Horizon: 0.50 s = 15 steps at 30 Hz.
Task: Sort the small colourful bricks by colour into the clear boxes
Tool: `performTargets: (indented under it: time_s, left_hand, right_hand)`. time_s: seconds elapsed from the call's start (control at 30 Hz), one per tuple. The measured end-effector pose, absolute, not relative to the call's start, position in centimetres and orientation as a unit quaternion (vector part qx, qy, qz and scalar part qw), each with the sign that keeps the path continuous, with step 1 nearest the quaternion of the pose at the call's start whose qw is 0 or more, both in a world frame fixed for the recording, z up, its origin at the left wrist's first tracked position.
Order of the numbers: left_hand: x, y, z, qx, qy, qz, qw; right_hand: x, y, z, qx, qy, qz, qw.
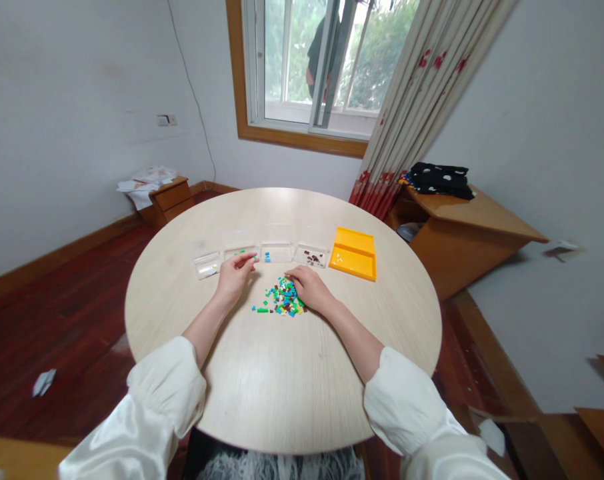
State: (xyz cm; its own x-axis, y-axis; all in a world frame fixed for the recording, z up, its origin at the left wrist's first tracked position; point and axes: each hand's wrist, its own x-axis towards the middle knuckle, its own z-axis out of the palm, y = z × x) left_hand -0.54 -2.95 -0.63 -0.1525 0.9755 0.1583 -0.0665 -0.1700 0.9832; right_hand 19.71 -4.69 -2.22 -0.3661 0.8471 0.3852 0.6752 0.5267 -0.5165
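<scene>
A loose pile of tiny building bricks (285,298) in green, blue, brown, yellow and white lies on the round table. My left hand (235,277) is up to the left of the pile, thumb and fingertips pinched on a small green building brick (255,257). It is in front of a clear box (242,248) with green pieces in it. My right hand (311,289) rests at the pile's right side, fingers curled down at its upper edge. Whatever its fingertips hold is too small to make out.
More clear boxes stand in an arc: one at left (208,265), one with blue pieces (278,252), one with brown pieces (311,255). An open yellow case (355,264) with white pieces is at right. Beyond the pale table (282,373), a person (318,57) shows through the window.
</scene>
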Motion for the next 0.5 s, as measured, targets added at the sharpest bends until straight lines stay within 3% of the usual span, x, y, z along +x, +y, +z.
performTargets:
  time_s: [0.27, 0.5]
  left_hand:
    - [-2.3, -1.9, -0.7, 0.474, 0.529, 0.629, 0.316]
    - [-3.8, -1.3, -0.7, 0.574, 0.638, 0.505, 0.095]
  right_hand:
    - [19.5, -4.7, -2.4, -0.467, -0.815, 0.130, 0.319]
    - [19.1, -4.9, -2.0, -0.463, -0.827, 0.127, 0.292]
